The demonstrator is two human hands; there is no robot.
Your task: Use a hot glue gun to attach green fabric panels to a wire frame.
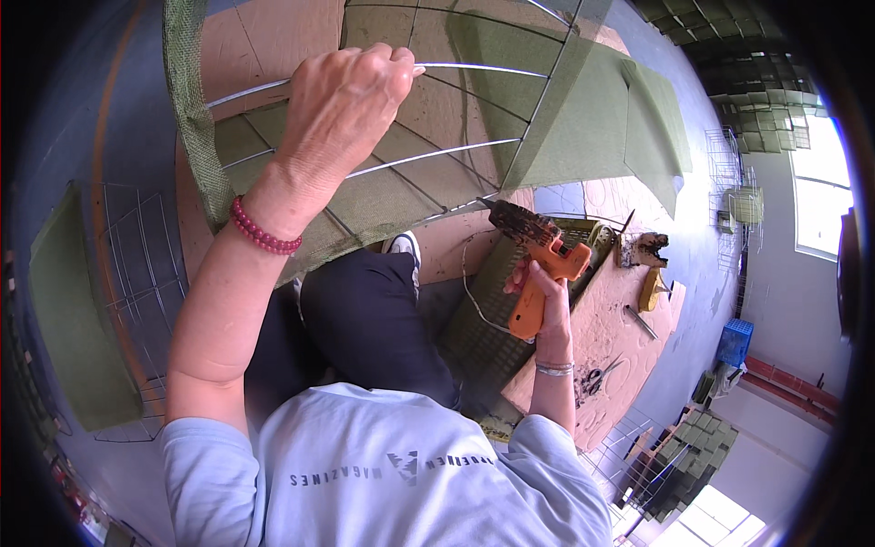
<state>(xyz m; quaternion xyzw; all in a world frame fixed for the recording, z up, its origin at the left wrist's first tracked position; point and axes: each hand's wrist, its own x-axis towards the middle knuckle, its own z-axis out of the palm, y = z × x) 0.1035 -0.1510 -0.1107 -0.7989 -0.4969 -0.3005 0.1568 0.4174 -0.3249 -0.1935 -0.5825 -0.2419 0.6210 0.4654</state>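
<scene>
A wire frame (474,68) backed with green mesh fabric (428,173) spans the space in front of me. My left hand (351,105), palm down, is closed around one of its wires. In my right hand (549,296) is an orange glue gun (527,314), its front half caked with dark residue. The gun's nozzle points up and left at the frame's near right corner, touching or nearly touching the wire there. Fingers wrap the gun's handle, and a pale cord loops beside it. A folded strip of mesh (190,109) edges the frame's left side.
A cardboard-topped surface (592,365) on my right carries scissors (597,376), a stained block (643,249) and a yellow-handled tool (650,290). Beneath it sits a green crate (483,319). Another wire-and-mesh panel (82,310) lies left; a blue crate (735,342) stands far right.
</scene>
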